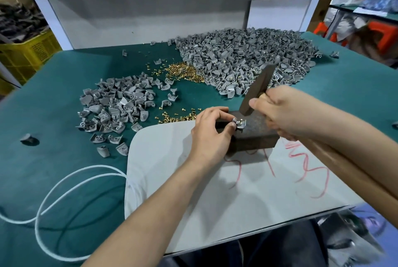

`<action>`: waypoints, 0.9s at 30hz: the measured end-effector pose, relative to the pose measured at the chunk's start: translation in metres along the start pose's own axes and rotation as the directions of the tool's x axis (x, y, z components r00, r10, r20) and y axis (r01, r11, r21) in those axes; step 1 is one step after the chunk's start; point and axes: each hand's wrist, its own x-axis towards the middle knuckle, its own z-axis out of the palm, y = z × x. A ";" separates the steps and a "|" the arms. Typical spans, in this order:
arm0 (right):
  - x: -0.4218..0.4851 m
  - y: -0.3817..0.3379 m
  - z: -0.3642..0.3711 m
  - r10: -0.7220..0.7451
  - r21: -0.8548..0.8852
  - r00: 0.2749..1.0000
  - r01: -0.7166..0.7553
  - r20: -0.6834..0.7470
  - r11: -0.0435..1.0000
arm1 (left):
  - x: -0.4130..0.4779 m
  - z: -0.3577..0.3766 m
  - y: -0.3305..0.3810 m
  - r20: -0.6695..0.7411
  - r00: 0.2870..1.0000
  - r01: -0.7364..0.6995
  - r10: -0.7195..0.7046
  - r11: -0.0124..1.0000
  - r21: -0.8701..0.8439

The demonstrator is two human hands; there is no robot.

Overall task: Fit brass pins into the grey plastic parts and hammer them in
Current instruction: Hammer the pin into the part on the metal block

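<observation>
left hand [212,130] pinches grey part [240,124], pin [241,119] seemingly seated | right hand [280,108] grips hammer [257,92]

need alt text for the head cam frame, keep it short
A left hand pinches a grey plastic part on a dark block, while the right hand grips a hammer, its head poised close above the part. Piles of grey parts and loose brass pins lie behind on a green mat.
</observation>
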 end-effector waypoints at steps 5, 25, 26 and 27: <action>-0.003 -0.008 0.010 -0.015 -0.222 1.000 0.011 -0.018 0.975 | 0.002 -0.001 0.000 0.003 1.000 0.009 -0.009 1.000 -0.019; 0.008 0.013 -0.014 0.130 0.471 0.991 -0.132 0.036 0.872 | 0.002 -0.004 -0.001 0.018 0.999 0.032 -0.030 0.996 -0.089; 0.011 0.019 -0.019 0.121 0.589 0.991 -0.128 0.053 0.798 | 0.002 -0.004 -0.001 0.019 0.999 0.037 -0.036 0.995 -0.089; 0.016 0.027 -0.021 0.109 0.683 0.991 -0.132 0.077 0.718 | 0.001 -0.004 0.000 0.019 0.999 0.044 -0.043 0.995 -0.092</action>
